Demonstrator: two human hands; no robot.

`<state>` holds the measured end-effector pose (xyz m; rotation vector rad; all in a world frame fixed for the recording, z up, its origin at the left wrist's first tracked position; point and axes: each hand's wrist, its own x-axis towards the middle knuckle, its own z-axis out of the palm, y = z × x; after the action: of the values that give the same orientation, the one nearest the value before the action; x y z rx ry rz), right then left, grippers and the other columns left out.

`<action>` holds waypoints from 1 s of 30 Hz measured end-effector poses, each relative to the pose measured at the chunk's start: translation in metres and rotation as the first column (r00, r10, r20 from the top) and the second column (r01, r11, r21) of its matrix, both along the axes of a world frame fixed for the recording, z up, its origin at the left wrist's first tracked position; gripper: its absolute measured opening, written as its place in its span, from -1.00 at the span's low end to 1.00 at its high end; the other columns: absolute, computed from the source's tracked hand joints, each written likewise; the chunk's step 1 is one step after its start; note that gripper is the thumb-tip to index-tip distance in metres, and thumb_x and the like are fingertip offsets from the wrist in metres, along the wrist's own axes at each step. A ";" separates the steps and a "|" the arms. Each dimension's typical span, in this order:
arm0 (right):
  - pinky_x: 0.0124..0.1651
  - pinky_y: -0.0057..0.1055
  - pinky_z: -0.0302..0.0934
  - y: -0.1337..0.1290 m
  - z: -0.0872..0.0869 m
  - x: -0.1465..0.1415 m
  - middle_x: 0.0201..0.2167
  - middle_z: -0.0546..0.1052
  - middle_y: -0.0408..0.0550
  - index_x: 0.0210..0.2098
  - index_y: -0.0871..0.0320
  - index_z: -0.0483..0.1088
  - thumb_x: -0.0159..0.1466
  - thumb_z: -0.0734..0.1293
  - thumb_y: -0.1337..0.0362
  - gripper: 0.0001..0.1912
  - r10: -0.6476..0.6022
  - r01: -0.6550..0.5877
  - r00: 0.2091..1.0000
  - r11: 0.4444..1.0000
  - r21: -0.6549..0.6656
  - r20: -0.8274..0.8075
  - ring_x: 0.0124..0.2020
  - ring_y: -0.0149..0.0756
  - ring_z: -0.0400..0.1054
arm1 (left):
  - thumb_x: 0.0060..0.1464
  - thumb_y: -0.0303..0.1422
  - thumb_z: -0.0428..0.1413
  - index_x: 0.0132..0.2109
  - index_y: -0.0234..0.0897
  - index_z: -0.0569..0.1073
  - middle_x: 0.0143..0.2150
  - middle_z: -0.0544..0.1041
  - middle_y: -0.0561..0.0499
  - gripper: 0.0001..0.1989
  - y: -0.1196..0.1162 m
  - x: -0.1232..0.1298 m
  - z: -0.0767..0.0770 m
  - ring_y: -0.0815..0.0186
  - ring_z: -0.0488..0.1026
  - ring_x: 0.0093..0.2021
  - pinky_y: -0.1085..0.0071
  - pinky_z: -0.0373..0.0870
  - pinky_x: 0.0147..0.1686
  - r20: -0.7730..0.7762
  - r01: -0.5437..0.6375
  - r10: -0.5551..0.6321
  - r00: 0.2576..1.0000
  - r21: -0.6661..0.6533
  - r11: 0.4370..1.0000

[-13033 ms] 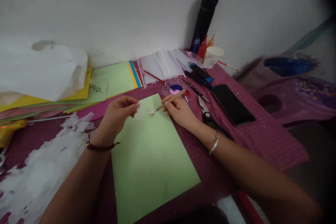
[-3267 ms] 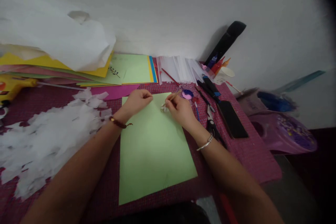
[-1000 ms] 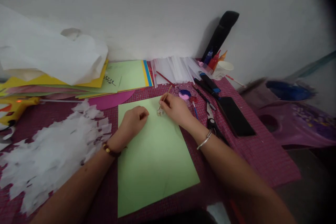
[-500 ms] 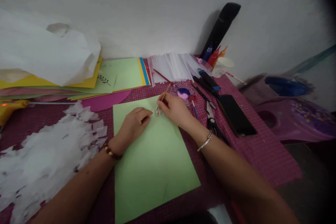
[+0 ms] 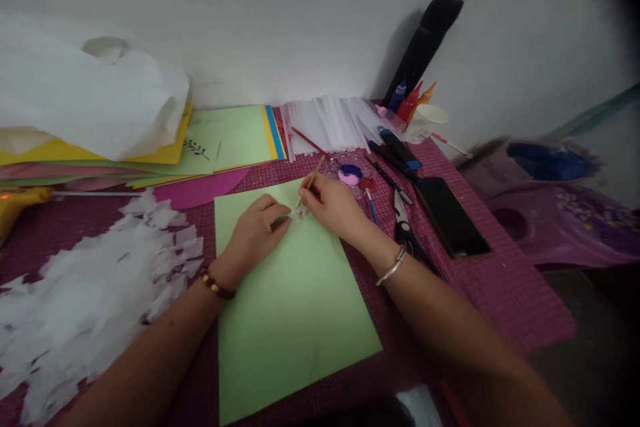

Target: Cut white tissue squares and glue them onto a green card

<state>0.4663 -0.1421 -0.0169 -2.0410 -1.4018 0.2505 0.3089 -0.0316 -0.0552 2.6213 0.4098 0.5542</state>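
On a light green sheet of paper (image 5: 295,307), my right hand (image 5: 333,203) is closed around a thin wooden stick (image 5: 314,171) held at a slant like a pen. Its lower end meets a small whitish scrap (image 5: 301,212) near the sheet's top edge; whether that end has bristles I cannot tell. My left hand (image 5: 259,227) rests on the paper, thumb and forefinger pinched at the scrap's left side. Just beyond my right hand lies a clear palette (image 5: 350,175) with blue, pink and red paint.
Torn white paper pieces (image 5: 95,300) are heaped at left, below a yellow glue gun (image 5: 23,207). Coloured sheets (image 5: 240,137) lie behind. To the right are scissors (image 5: 404,223), a phone (image 5: 453,217), a cutter (image 5: 399,149), paint bottles (image 5: 411,103) and a white cup (image 5: 431,115).
My left fingers have moved slightly right and closed at the whitish scrap, which now shows more plainly between my hands. My right hand keeps its hold on the stick.
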 end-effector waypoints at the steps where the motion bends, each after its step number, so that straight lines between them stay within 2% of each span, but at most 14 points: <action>1: -0.32 -0.39 0.12 0.000 0.000 0.000 -0.38 0.59 -0.04 -0.21 0.16 0.41 0.35 0.22 0.29 -0.86 -0.001 0.001 1.000 1.000 0.003 0.000 -0.36 -0.23 0.44 | 0.14 -0.45 0.07 -0.28 -0.23 0.51 -0.29 0.45 -0.03 -0.88 0.000 0.000 0.001 0.26 0.43 -0.27 0.35 0.37 -0.28 -0.007 0.021 -0.021 1.000 0.007 1.000; 4: -0.32 -0.39 0.12 0.000 -0.001 0.001 -0.38 0.59 -0.04 -0.22 0.16 0.41 0.35 0.23 0.29 -0.87 -0.002 0.002 1.000 1.000 0.009 0.001 -0.36 -0.22 0.45 | 0.14 -0.47 0.05 -0.36 -0.22 0.48 -0.34 0.45 -0.01 -0.84 -0.001 -0.001 0.005 0.29 0.41 -0.31 0.38 0.33 -0.32 0.055 -0.013 0.012 0.998 0.009 1.000; 8: -0.32 -0.39 0.13 0.001 -0.001 0.001 -0.39 0.58 -0.05 -0.24 0.16 0.40 0.34 0.23 0.30 -0.88 0.004 -0.004 1.000 1.000 0.016 -0.019 -0.37 -0.23 0.45 | 0.15 -0.41 0.08 -0.36 -0.20 0.48 -0.41 0.43 0.04 -0.86 -0.002 0.001 0.010 0.31 0.38 -0.38 0.38 0.29 -0.36 0.225 -0.248 0.252 0.941 -0.044 0.968; 10: -0.31 -0.40 0.14 0.002 -0.001 0.001 -0.38 0.58 -0.05 -0.24 0.16 0.40 0.34 0.23 0.30 -0.88 0.006 -0.005 1.000 1.000 0.018 -0.015 -0.36 -0.23 0.45 | 0.14 -0.40 0.09 -0.37 -0.20 0.50 -0.44 0.43 0.05 -0.86 -0.004 0.004 0.009 0.31 0.37 -0.39 0.38 0.28 -0.37 0.208 -0.273 0.283 0.936 -0.078 0.959; 16: -0.30 -0.39 0.17 0.002 -0.003 0.002 -0.37 0.58 -0.05 -0.24 0.16 0.39 0.34 0.22 0.31 -0.88 0.022 -0.022 1.000 0.999 0.025 -0.015 -0.35 -0.23 0.45 | 0.11 -0.40 0.10 -0.41 -0.18 0.58 -0.44 0.50 0.04 -0.81 -0.009 0.009 0.003 0.31 0.41 -0.40 0.37 0.25 -0.42 -0.021 -0.115 0.113 0.993 -0.198 0.973; 20: -0.29 -0.40 0.20 0.000 0.001 0.003 -0.38 0.59 -0.05 -0.23 0.15 0.36 0.35 0.21 0.32 -0.89 0.026 -0.023 0.998 0.999 0.050 -0.062 -0.35 -0.25 0.47 | 0.11 -0.44 0.08 -0.36 -0.18 0.60 -0.39 0.54 0.03 -0.81 -0.007 0.007 0.003 0.28 0.45 -0.35 0.35 0.31 -0.35 -0.020 -0.081 0.079 0.997 -0.212 0.974; 24: -0.30 -0.40 0.22 -0.001 0.012 0.000 -0.37 0.59 -0.05 -0.20 0.15 0.33 0.39 0.17 0.26 -0.86 0.003 0.004 0.996 0.997 0.074 -0.088 -0.38 -0.27 0.47 | 0.12 -0.44 0.06 -0.31 -0.17 0.60 -0.36 0.56 0.02 -0.79 -0.005 0.007 0.002 0.28 0.46 -0.33 0.35 0.33 -0.32 -0.012 -0.064 0.063 0.998 -0.184 0.981; 30: -0.31 -0.39 0.16 0.004 0.022 -0.009 -0.38 0.58 -0.05 -0.23 0.15 0.35 0.38 0.18 0.30 -0.86 0.052 -0.052 0.999 0.998 -0.045 0.013 -0.36 -0.24 0.46 | 0.14 -0.44 0.06 -0.31 -0.18 0.60 -0.36 0.56 -0.02 -0.78 -0.008 0.007 0.001 0.23 0.46 -0.30 0.32 0.33 -0.31 -0.005 -0.069 0.069 0.998 -0.093 0.993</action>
<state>0.4569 -0.1385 0.0048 -2.0476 -1.4715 0.2928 0.3163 -0.0391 -0.0542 2.5266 0.5156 0.5414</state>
